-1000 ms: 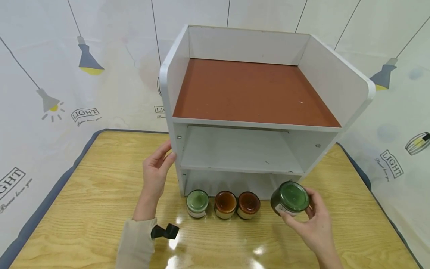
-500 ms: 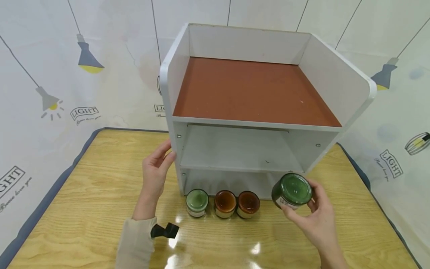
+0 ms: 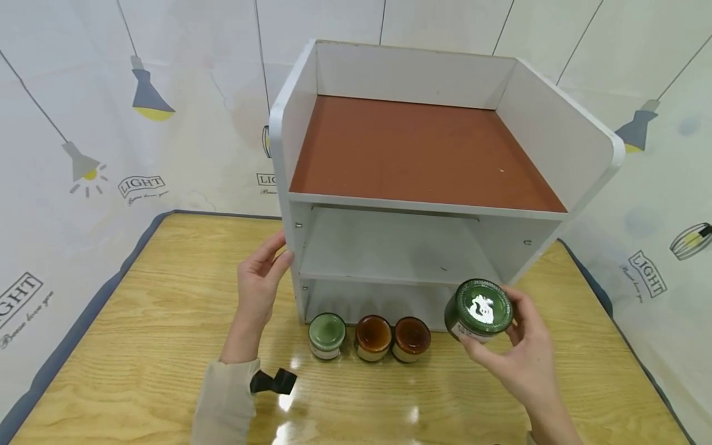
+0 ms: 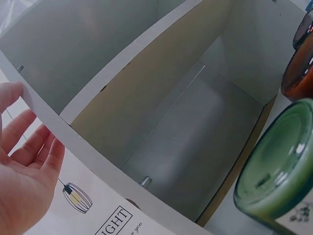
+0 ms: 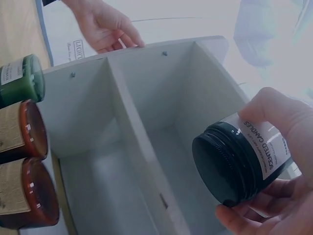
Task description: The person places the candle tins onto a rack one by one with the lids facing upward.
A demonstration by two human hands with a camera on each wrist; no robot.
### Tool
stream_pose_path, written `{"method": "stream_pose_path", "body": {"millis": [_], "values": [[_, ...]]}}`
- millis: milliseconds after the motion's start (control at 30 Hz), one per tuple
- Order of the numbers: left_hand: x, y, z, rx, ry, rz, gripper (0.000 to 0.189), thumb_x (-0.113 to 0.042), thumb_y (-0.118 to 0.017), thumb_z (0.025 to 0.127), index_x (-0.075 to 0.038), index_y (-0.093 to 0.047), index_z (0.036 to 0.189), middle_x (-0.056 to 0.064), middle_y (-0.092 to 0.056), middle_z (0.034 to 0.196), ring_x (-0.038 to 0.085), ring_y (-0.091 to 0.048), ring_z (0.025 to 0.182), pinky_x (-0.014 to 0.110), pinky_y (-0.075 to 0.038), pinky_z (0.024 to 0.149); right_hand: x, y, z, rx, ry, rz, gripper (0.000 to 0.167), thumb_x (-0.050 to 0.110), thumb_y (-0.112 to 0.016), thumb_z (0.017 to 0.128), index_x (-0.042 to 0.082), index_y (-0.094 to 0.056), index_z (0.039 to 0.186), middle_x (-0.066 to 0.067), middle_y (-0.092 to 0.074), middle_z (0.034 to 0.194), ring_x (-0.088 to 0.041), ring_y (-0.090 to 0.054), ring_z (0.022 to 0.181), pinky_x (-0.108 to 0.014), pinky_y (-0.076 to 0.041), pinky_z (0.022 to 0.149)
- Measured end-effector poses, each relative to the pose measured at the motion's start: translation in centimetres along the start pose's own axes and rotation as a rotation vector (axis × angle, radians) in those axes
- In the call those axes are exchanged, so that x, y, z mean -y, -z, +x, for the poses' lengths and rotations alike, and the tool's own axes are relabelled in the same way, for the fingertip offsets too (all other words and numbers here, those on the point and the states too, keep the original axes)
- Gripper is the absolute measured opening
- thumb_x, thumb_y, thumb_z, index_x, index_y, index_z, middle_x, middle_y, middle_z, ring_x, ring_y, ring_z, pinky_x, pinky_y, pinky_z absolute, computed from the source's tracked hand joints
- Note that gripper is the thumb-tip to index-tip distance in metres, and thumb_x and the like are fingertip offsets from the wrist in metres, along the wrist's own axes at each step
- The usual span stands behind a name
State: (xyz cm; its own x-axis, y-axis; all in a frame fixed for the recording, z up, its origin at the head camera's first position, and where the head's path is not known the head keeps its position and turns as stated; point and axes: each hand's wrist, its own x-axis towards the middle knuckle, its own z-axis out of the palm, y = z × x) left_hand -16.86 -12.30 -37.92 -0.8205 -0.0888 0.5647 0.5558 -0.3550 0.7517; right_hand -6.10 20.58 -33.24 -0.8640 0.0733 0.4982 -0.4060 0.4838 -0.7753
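Observation:
My right hand (image 3: 525,358) grips a dark green scented candle jar (image 3: 479,309) by its sides. The jar hangs in front of the lower right part of the white shelf unit (image 3: 562,117), its glass base facing up in the head view. In the right wrist view its black lid (image 5: 215,169) and white label (image 5: 265,147) show. My left hand (image 3: 258,287) rests against the unit's left side panel, thumb at the front edge and fingers on the outer face. A light green jar (image 3: 327,334) and two amber jars (image 3: 373,337) stand in a row on the table before the unit.
The shelf unit has a brown top (image 3: 425,151) with raised sides, a middle shelf (image 3: 400,247) and a lower compartment (image 3: 384,303). Wooden tabletop (image 3: 167,346) surrounds it. A patterned cloth (image 3: 211,123) hangs behind and at both sides.
My right hand has raised the dark green jar slightly and tilted it, so light now glints off its base. The left hand and the row of jars stay in place.

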Motion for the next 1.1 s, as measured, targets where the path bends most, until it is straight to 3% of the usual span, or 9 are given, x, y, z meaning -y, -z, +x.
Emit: {"method": "stream_pose_path", "body": {"millis": [367,633,867,1100], "values": [[0.0,0.1,0.1,0.0,0.015,0.013,0.033,0.004,-0.059,0.089,-0.017,-0.068,0.113,-0.002,-0.064,0.117,0.014,-0.055,0.114,0.023,-0.048,0.09,0.7,-0.2,1.5,-0.005,0.166,0.095,0.075,-0.024,-0.073,0.05,-0.015,-0.045,0.12,-0.001,-0.054,0.114,-0.011,-0.055,0.1,-0.014,-0.046,0.087],[-0.1,0.1,0.1,0.005,0.013,0.021,0.034,0.006,-0.059,0.089,-0.017,-0.068,0.112,-0.002,-0.064,0.116,0.014,-0.054,0.114,0.023,-0.048,0.091,1.9,-0.5,2.8,-0.015,0.197,0.319,0.072,-0.028,-0.066,0.053,-0.006,-0.048,0.12,-0.011,-0.054,0.114,-0.017,-0.057,0.099,-0.017,-0.048,0.086],[-0.1,0.0,0.1,-0.008,0.026,0.027,0.035,0.006,-0.059,0.088,-0.017,-0.068,0.112,-0.002,-0.064,0.117,0.014,-0.054,0.115,0.023,-0.048,0.091,3.4,-0.2,3.7,-0.008,0.211,0.324,0.076,-0.027,-0.067,0.051,-0.003,-0.049,0.12,-0.013,-0.053,0.114,-0.018,-0.056,0.099,-0.019,-0.049,0.086],[-0.2,0.0,0.1,-0.004,0.023,0.028,0.035,0.007,-0.058,0.088,-0.017,-0.068,0.113,-0.002,-0.063,0.117,0.015,-0.054,0.115,0.023,-0.048,0.091,4.5,-0.1,4.3,0.005,0.25,0.409,0.074,-0.03,-0.063,0.05,-0.006,-0.049,0.119,-0.015,-0.052,0.115,-0.021,-0.056,0.101,-0.021,-0.049,0.089]]}}
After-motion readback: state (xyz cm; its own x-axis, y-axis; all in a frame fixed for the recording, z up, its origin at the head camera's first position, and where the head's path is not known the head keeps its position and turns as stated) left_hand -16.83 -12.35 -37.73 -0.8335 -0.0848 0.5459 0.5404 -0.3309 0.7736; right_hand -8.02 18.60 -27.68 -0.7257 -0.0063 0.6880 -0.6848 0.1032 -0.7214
